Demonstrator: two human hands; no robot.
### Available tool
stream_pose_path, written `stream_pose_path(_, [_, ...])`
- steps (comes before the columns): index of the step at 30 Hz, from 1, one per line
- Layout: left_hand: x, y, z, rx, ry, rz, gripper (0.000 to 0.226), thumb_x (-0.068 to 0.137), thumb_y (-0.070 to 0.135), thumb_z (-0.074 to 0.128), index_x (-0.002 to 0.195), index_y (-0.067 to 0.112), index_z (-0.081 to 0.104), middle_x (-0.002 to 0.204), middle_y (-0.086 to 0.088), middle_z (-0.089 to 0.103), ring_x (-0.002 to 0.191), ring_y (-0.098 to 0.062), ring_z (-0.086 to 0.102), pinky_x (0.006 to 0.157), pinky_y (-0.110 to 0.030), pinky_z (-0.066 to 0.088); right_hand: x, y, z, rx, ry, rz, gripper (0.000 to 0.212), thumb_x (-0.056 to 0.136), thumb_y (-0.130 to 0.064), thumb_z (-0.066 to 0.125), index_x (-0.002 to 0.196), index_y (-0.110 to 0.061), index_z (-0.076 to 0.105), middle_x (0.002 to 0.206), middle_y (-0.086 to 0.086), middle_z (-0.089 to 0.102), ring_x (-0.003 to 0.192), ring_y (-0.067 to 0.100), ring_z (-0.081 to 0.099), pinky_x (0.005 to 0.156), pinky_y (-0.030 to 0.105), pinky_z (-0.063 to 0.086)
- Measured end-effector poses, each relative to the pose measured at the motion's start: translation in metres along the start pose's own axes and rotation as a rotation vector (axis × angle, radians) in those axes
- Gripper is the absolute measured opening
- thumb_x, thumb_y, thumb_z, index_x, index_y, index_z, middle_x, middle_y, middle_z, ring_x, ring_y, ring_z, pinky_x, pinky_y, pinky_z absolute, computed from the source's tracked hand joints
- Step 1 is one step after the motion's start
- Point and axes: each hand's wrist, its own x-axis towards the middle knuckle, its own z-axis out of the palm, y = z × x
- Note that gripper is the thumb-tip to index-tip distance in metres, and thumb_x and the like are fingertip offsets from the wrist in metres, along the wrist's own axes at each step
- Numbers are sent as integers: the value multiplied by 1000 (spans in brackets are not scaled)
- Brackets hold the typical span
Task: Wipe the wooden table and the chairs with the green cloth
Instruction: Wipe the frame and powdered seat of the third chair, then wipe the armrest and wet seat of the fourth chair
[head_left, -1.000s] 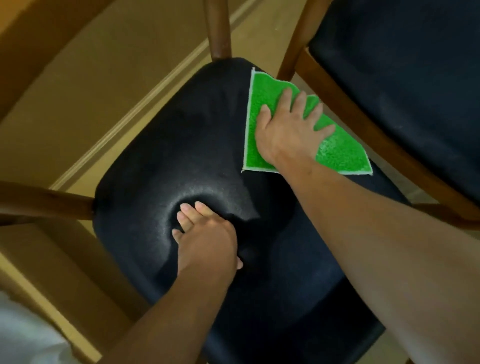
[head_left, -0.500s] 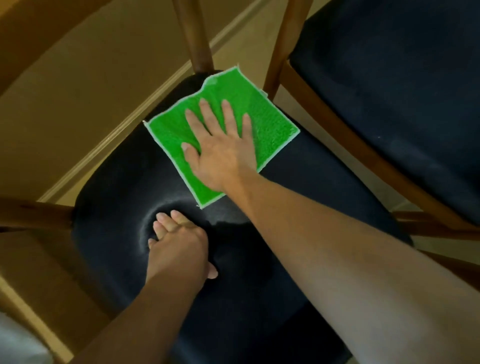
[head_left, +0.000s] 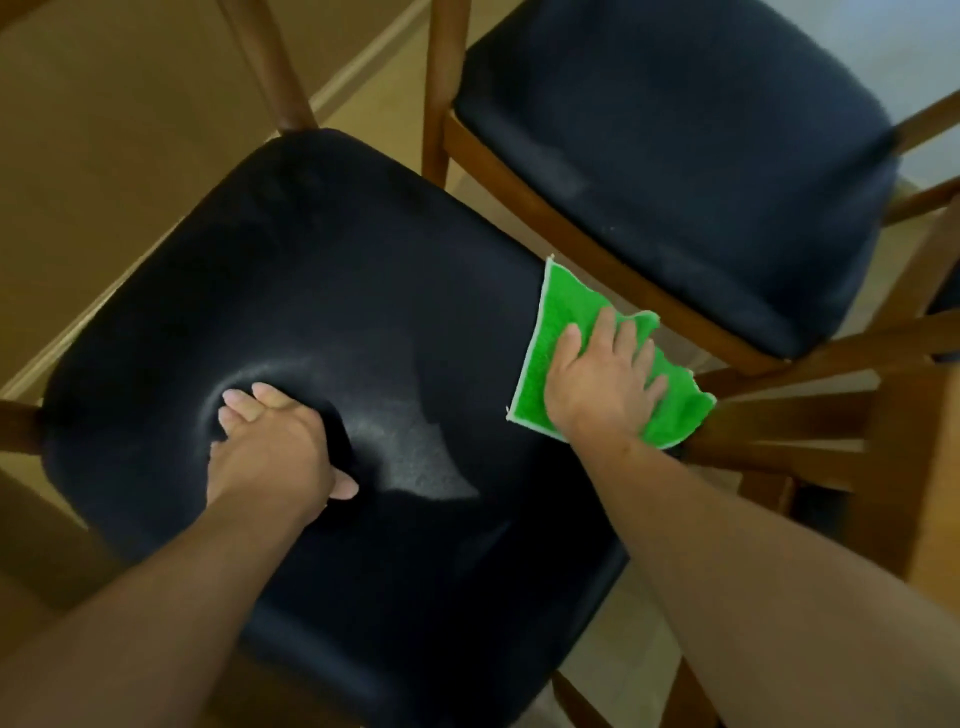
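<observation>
The green cloth (head_left: 597, 358) lies on the right edge of the near chair (head_left: 363, 270), on its dark padded seat, with its right part bunched and hanging a little past the seat's rim. The right hand (head_left: 605, 379) lies flat on top of the cloth, fingers spread and pointing away toward the far right, palm pressing the cloth onto the seat. The left hand (head_left: 270, 441) is well apart from it, on the middle of the same seat. It presses down into the padding, which dips in a hollow round the hand; its fingers point to the far left, lie close together and hold nothing, and the thumb sticks out on the near right side. Both bare forearms reach in from the near edge of the view.

Just beside the cloth, on the right and farther off, stands a second chair (head_left: 675, 156) with the same dark seat and a brown wooden frame. Its front rail runs close to the cloth's far edge, with only a narrow strip of floor (head_left: 104, 130) between the two seats. More wooden rails and legs (head_left: 779, 415) crowd in at the right, just past the bunched end of the cloth. Two wooden posts of the near chair rise at the far side of the seat, and another stub shows at its left. The floor is pale tan tile.
</observation>
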Motion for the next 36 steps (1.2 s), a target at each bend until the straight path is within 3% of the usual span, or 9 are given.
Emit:
stream_pose_path(5, [-23,-15,8,-48,152,103,115,81,56,68,151,0,-5,159,-21,0,147,-31,8,111,-43,30,-67,1,16,42,-76,140,63,103,-48,16,155,-24,-8,163,2,-15,147,40,-12,111,69,5])
stream_pose_path(10, [-66,-22,25,-249,277,283,57,94,42,55,139,9,44,137,-13,51,118,-29,54,94,-38,47,-117,-13,9,121,-211,62,53,106,-37,16,155,-17,13,164,4,-1,147,44,2,112,63,20])
stream_pose_path(12, [-81,-17,24,-503,211,332,42,93,42,57,125,14,60,117,-7,66,103,-24,61,87,-32,49,-133,-23,-8,296,-176,45,47,107,-34,20,138,-10,44,152,13,37,137,41,35,104,49,35])
stream_pose_path(14, [-92,-9,17,-798,62,362,42,92,48,57,121,19,65,114,2,68,99,-14,62,90,-28,46,-148,-33,-32,568,-147,4,39,107,-31,25,107,-8,56,113,17,63,106,36,58,82,38,42])
stream_pose_path(17, [-108,10,-2,-1025,-82,444,38,89,55,55,111,27,69,105,8,70,98,-11,65,90,-33,50,-162,-35,-64,888,-164,-46,39,106,-34,27,93,-12,56,88,6,62,81,22,59,72,33,44])
stream_pose_path(21, [-145,39,-23,-1159,-169,603,26,91,47,56,104,28,70,95,9,73,90,-3,68,76,-24,50,-173,-14,-97,1158,-162,-16,37,100,-46,31,90,-27,60,88,-1,67,86,15,66,83,49,55])
stream_pose_path(25, [-194,67,-23,-1290,-230,675,35,83,47,64,102,19,68,98,-2,72,93,-19,69,81,-40,56,-191,27,-147,1258,-15,-66,40,104,-37,35,72,-20,53,64,-8,54,62,7,53,64,34,46])
stream_pose_path(31, [-272,108,-9,-1251,-320,1003,40,72,44,71,95,13,63,81,-2,71,72,-14,69,59,-28,53,-226,116,-201,1470,262,-127,42,105,-32,33,90,-1,57,78,18,59,69,29,57,63,42,49])
stream_pose_path(36, [-309,138,17,-961,-229,1272,39,80,50,65,96,14,65,86,-10,69,80,-25,67,69,-47,56,-272,181,-211,1304,436,-158,36,103,-34,35,81,-15,56,67,7,53,55,16,49,47,26,42])
